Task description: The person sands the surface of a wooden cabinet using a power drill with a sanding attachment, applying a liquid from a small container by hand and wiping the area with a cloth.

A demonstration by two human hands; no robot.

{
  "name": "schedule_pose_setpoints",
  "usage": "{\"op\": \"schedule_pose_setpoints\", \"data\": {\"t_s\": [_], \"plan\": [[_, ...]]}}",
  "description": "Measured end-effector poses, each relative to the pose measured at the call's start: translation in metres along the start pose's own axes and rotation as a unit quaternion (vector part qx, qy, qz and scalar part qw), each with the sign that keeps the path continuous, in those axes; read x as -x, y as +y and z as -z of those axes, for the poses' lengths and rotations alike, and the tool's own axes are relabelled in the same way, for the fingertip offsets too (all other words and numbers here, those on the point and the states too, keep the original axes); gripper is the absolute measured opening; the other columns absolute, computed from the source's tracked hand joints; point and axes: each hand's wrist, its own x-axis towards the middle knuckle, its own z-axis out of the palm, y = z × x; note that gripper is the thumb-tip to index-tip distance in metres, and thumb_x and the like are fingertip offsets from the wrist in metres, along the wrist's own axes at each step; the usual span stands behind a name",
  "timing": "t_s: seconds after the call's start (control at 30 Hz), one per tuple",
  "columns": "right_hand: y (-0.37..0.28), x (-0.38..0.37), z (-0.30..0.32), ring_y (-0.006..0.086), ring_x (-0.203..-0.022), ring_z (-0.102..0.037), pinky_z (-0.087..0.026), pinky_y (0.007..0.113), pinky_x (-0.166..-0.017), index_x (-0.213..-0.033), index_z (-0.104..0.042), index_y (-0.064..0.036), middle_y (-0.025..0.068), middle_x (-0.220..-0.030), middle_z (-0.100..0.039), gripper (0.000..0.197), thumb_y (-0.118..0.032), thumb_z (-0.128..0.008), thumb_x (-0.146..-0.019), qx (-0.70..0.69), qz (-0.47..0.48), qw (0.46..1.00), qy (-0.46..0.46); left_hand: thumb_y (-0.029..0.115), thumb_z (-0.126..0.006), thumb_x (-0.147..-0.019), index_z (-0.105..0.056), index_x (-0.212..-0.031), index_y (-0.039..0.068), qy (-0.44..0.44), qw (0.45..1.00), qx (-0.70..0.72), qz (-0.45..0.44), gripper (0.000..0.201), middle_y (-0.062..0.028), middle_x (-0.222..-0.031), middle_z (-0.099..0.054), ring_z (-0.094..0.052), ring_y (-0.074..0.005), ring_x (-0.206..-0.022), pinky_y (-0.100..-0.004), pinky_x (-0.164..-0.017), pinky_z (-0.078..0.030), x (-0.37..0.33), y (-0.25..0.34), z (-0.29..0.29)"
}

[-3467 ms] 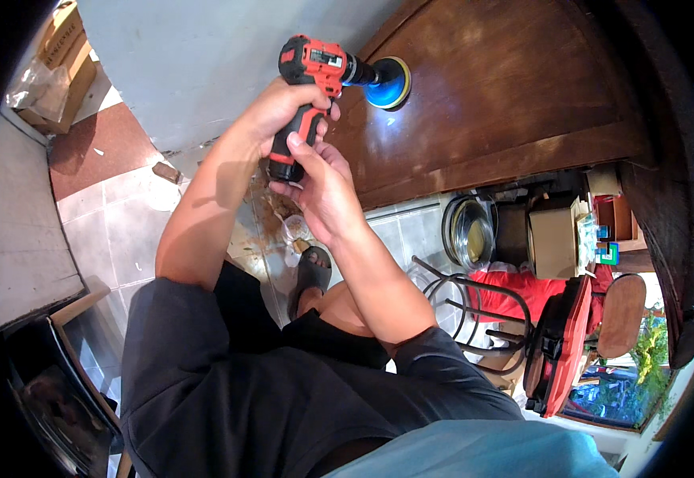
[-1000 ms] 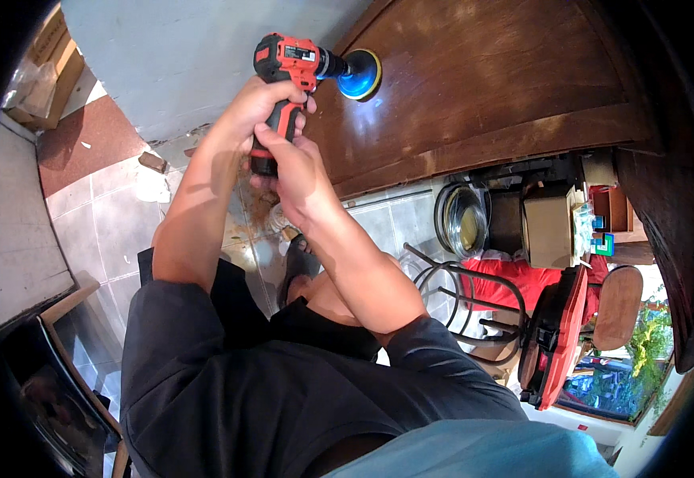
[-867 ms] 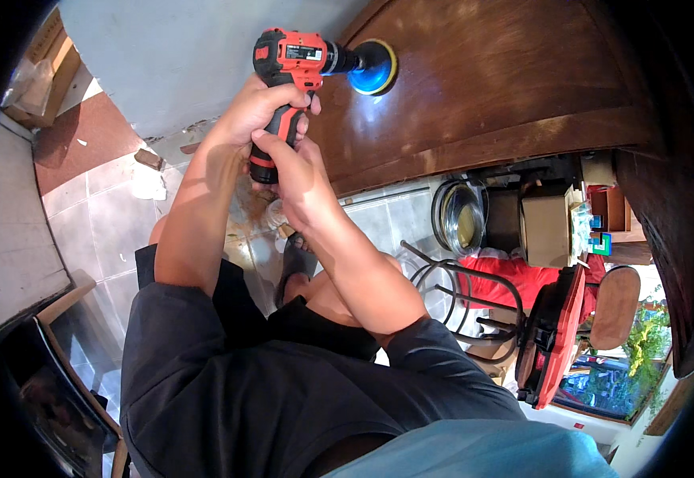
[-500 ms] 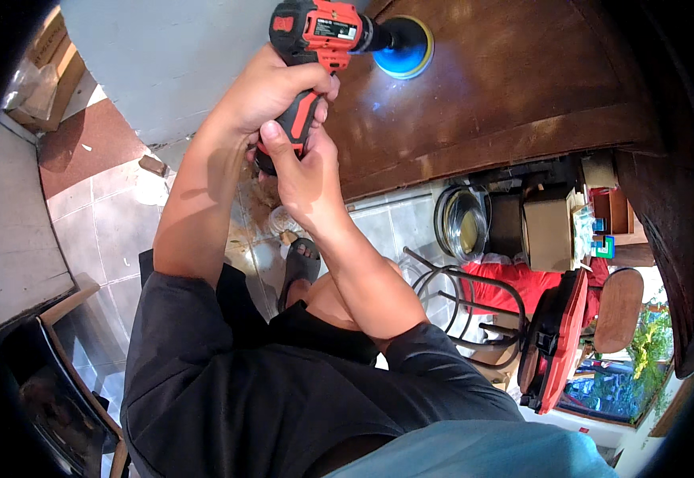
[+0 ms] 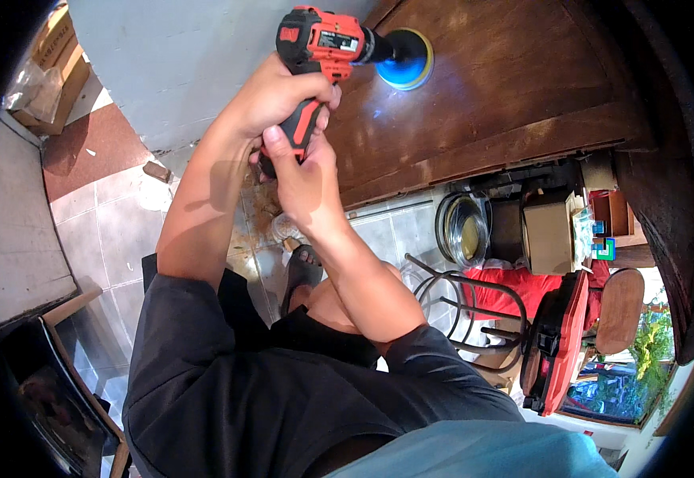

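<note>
A red and black cordless drill (image 5: 321, 40) points to the right, with a round pad (image 5: 407, 60) on its chuck. The pad, blue-lit with a yellowish rim, rests against a dark brown wooden panel (image 5: 506, 76). My left hand (image 5: 287, 92) is closed around the upper grip, just below the drill body; its fingers partly hide the trigger area. Lower down, my right hand (image 5: 309, 171) wraps the bottom of the grip, its thumb pointing up along it. A bluish light falls on the wood beside the pad.
A grey wall (image 5: 172, 72) rises behind the drill. Below the panel's edge are a coil of tubing (image 5: 462, 229), a cardboard box (image 5: 550, 227), a metal-framed stool (image 5: 474, 307) and a red and black case (image 5: 554, 342). A black chair (image 5: 64, 406) stands at lower left on tiles.
The drill and pad appear slightly lower in the view, the drill also a little further right. Both hands keep their hold on the grip.
</note>
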Motion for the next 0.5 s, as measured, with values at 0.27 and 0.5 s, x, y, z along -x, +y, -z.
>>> {"op": "schedule_pose_setpoints", "data": {"t_s": [0.27, 0.5], "plan": [[-0.006, 0.013, -0.001, 0.0151, -0.091, -0.063, -0.052, 0.031, -0.083, -0.128, -0.053, 0.0039, 0.0074, -0.102, -0.066, 0.038, -0.023, -0.066, -0.106, 0.012, 0.003, 1.0, 0.005, 0.006, -0.071, -0.083, -0.067, -0.098, 0.003, -0.026, 1.0, -0.003, -0.009, 0.016, -0.0057, -0.077, -0.068, -0.067, -0.0156, -0.061, -0.0315, -0.054, -0.054, 0.011, 0.006, -0.011], [-0.01, 0.02, 0.003, 0.0165, -0.106, -0.06, -0.05, 0.033, -0.095, -0.139, -0.05, 0.0044, 0.0095, -0.119, -0.063, 0.045, -0.019, -0.067, -0.105, 0.0, -0.017, 1.0, -0.002, 0.006, -0.07, -0.084, -0.067, -0.097, 0.003, -0.003, 0.999, -0.039, -0.012, 0.014, -0.0036, -0.077, -0.066, -0.066, -0.0145, -0.06, -0.0312, -0.054, -0.054, 0.018, 0.009, -0.018]]}}
